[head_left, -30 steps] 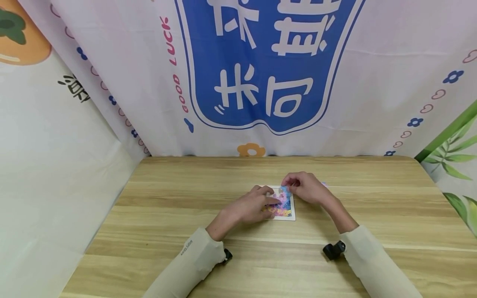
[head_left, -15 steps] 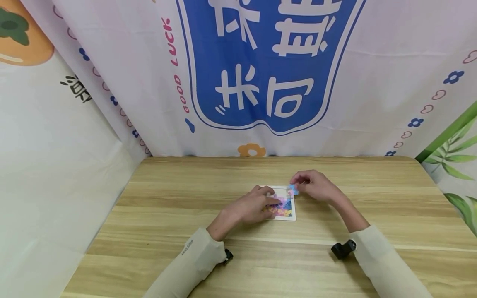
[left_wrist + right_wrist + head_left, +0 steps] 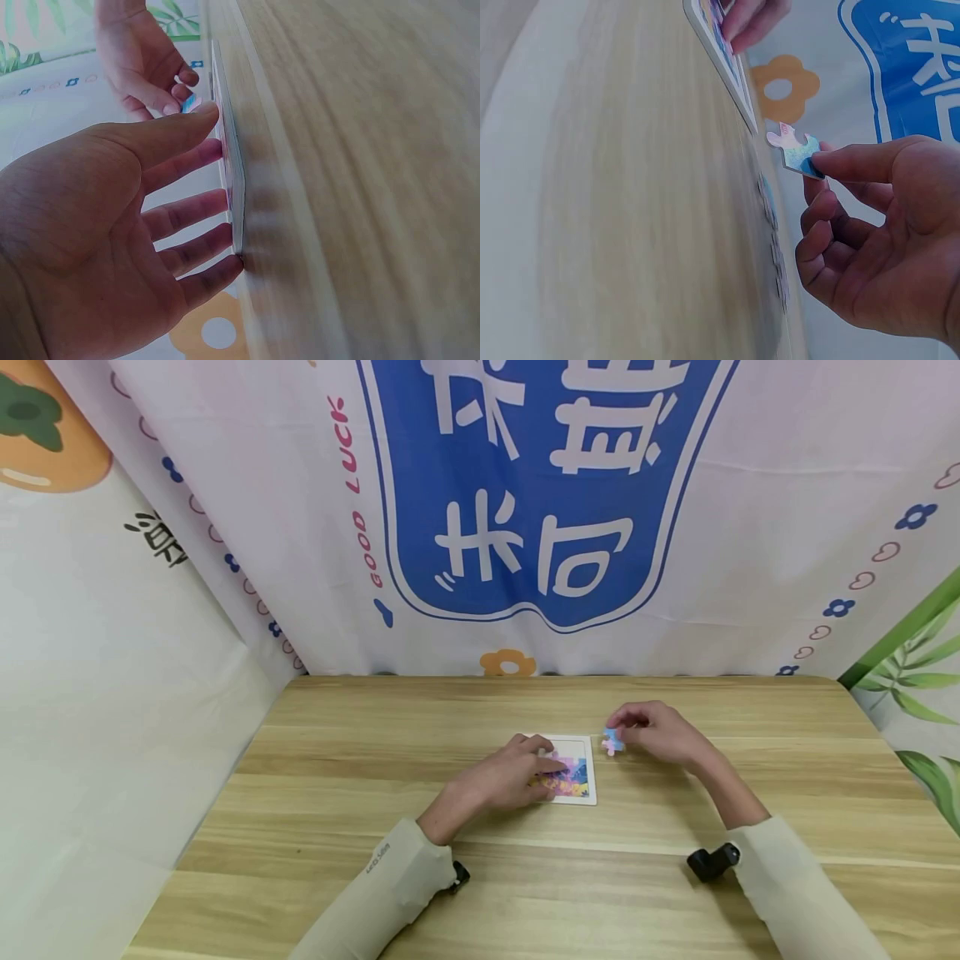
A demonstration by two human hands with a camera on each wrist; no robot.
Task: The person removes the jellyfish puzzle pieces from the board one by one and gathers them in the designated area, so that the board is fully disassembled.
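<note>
Just right of the puzzle board, clear of the wooden tabletop (image 3: 375, 827): small blue-and-pink cardboard jigsaw piece (image 3: 612, 742), pinched at one edge between thumb and forefinger of right hand (image 3: 660, 735). Beside it, square white-bordered puzzle board with colourful picture (image 3: 581, 777), pinned flat under straight fingers of left hand (image 3: 510, 774). Best handled by edge grip, tab unobscured, board kept steady.

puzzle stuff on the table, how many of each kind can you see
puzzle board: 1, left hand resting on it
loose piece held up by right hand: 1
more loose pieces on the table under the right hand: too blurred to count
total clearly countable: 2
</note>
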